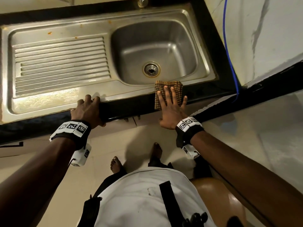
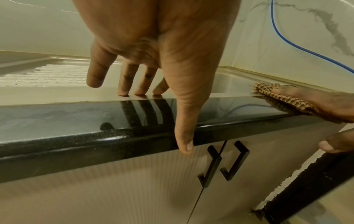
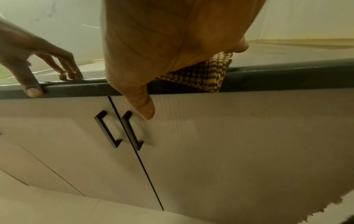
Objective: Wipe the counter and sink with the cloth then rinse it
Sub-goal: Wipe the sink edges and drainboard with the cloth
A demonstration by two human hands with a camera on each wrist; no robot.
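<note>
A brown and yellow checked cloth (image 1: 159, 85) lies folded on the black counter's front strip (image 1: 131, 107), overlapping the near rim of the steel sink (image 1: 205, 46). My right hand (image 1: 170, 105) presses flat on the cloth with its fingers spread; the thumb hangs past the counter edge. In the right wrist view the cloth (image 3: 206, 72) shows under the right hand's palm (image 3: 172, 45). My left hand (image 1: 88, 105) rests on the counter edge near the drainboard (image 1: 62, 63). Its fingertips (image 2: 122, 92) touch the steel rim and its thumb points down the front edge.
The basin has a drain (image 1: 151, 69) and a tap base (image 1: 142, 2) behind it. A blue cable (image 1: 227, 46) runs down the wall at right. Cabinet doors with black handles (image 2: 220, 163) sit below the counter. My bare feet (image 1: 118, 164) stand on the floor tiles.
</note>
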